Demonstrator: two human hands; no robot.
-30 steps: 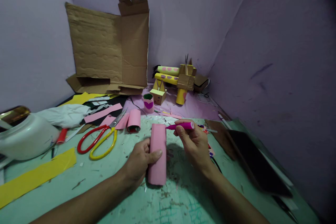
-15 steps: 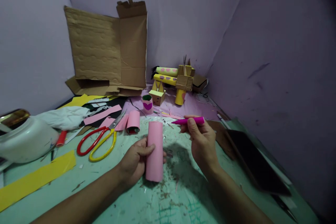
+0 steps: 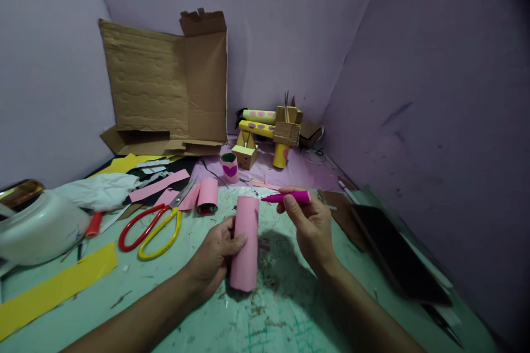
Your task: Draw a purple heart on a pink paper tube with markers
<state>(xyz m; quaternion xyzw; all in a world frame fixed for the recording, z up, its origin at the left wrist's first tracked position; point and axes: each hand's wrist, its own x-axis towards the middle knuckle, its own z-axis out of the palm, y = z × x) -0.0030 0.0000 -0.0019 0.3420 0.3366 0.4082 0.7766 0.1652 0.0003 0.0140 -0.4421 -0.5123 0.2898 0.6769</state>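
A pink paper-covered tube (image 3: 247,248) stands nearly upright in the middle, with my left hand (image 3: 217,253) wrapped round its left side, thumb on the front. My right hand (image 3: 308,223) holds a magenta marker (image 3: 290,197) between thumb and fingers. The marker's tip points left and is close to the tube's top right edge; whether it touches is unclear. Beyond my left hand lies a shorter pink roll (image 3: 207,195). Behind it stands a small pink cup-like roll (image 3: 229,168) with a purple heart.
Red-and-yellow-handled scissors (image 3: 159,223), a yellow strip (image 3: 58,290) and a white pot (image 3: 45,226) lie left. Opened cardboard (image 3: 161,83) leans on the back wall near yellow spotted tube figures (image 3: 281,129) and a small cardboard box (image 3: 245,157). A dark tablet-like slab (image 3: 399,253) lies right.
My right hand has brought the marker left, closer to the tube's top. The tube has tilted slightly to the right in my left hand. The camera view has shifted a little.
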